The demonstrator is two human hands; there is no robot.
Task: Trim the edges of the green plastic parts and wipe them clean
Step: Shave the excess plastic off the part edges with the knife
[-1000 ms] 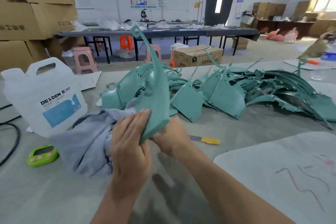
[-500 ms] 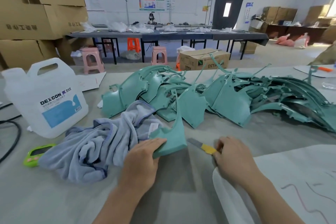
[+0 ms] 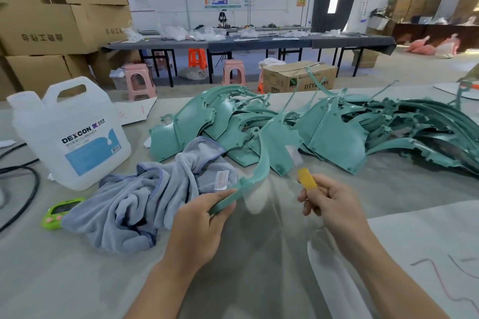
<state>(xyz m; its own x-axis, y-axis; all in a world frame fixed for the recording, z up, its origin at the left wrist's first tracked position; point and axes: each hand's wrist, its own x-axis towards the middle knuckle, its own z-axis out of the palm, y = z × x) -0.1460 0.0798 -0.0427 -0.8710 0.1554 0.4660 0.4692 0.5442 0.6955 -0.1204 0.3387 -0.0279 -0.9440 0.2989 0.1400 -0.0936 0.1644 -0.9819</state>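
Head view: the held green plastic part is a thin, smooth, matte teal strip that curves upward like a sickle. Behind it lies a heap of green plastic parts, broad fan-shaped panels and narrow arcs with small tabs and screw holes, spread across the far side of the desk. A soft, crumpled grey-blue cloth lies left of the strip, beside a translucent white jug with a blue label. A lime-green timer and a black cable are nearby.

The desk has a pale grey fabric-like cover, and a white sheet with reddish scribbles lies on it at the right. The room is a workshop with stacked cardboard boxes, a long dark table, pink stools and wall posters.

The left hand grips the lower end of the strip, with the thumb on top and the fingers curled beneath. It is held just above the desk. The right hand is clenched around the yellow handle of a utility knife. The blurred blade points up, close to the strip's right edge; I cannot tell whether they touch.
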